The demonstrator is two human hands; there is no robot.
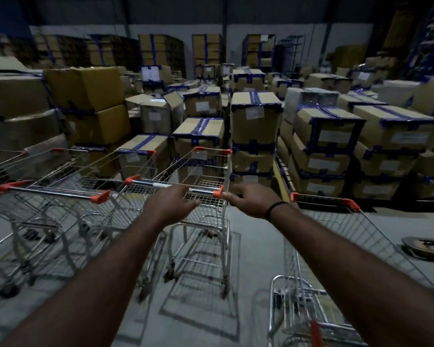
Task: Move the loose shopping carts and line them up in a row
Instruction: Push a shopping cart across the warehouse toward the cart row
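Both your bare arms reach straight forward, nearly parallel. Your left hand [172, 201] is palm down with its fingers curled forward; blur hides whether they grip anything. Your right hand [252, 199] turns inward, fingers loosely bent, a black band [273, 209] round its wrist.

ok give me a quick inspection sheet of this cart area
surface: grey concrete floor, yellow painted line
job's things: wire shopping cart with orange handle caps, held; second cart and third cart side by side left of it; fourth cart apart at right
clutter: flat dark object on floor, unclear
grips: left hand curled on cart's handle; right hand at its orange end, hold unclear
cables: nothing seen
surroundings: stacked blue-taped cardboard boxes
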